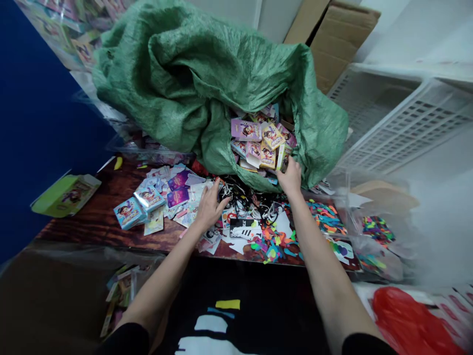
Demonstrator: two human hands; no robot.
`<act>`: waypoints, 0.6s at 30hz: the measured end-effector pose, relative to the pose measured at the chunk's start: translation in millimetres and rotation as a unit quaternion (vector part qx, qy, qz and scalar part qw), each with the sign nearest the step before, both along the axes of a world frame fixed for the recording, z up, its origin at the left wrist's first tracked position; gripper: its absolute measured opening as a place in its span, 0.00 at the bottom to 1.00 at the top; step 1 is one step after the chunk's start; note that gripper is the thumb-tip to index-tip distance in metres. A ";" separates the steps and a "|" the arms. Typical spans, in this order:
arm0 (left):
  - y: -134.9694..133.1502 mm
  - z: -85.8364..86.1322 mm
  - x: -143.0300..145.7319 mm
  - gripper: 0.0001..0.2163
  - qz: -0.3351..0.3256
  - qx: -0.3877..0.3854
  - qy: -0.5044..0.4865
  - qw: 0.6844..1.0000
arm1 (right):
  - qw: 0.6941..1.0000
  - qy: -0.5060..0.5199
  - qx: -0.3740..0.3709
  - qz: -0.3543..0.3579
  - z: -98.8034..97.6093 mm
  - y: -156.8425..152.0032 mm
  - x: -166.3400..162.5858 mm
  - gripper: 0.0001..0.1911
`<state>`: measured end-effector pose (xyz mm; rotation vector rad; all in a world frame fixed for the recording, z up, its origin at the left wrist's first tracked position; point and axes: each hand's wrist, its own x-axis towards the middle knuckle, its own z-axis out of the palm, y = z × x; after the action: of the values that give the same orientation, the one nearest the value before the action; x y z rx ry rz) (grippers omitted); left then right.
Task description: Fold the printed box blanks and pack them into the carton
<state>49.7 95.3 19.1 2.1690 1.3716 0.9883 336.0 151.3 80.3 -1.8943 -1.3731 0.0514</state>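
Two hands are showing here, the left hand and the right hand. One green sack is spilling packs, beside one cardboard box and one white crate. Two blue packs and two purple packs are lying on one table, with one lime box and one red bag showing nearby.

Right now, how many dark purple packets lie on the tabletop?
2: one dark purple packet sits just above the other, both in the loose card pile beside the left hand; more may be hidden.
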 end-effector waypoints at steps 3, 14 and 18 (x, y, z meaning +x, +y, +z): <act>-12.2 8.5 -6.8 0.32 -0.009 -0.012 -0.018 1.000 | 0.999 -0.021 -0.028 -0.024 -15.2 25.0 7.1 0.32; -51.9 33.9 -49.8 0.32 -0.029 -0.201 -0.261 0.944 | 0.950 -0.108 0.068 0.285 28.1 -96.7 -33.9 0.26; -69.0 46.7 -31.2 0.34 -0.167 -0.243 -0.140 0.945 | 0.880 -0.168 0.006 0.445 -2.2 -151.5 -80.9 0.22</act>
<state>18.5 26.3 65.8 1.7319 0.9483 0.7017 255.1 -0.2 78.2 -1.1358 -2.3773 0.1721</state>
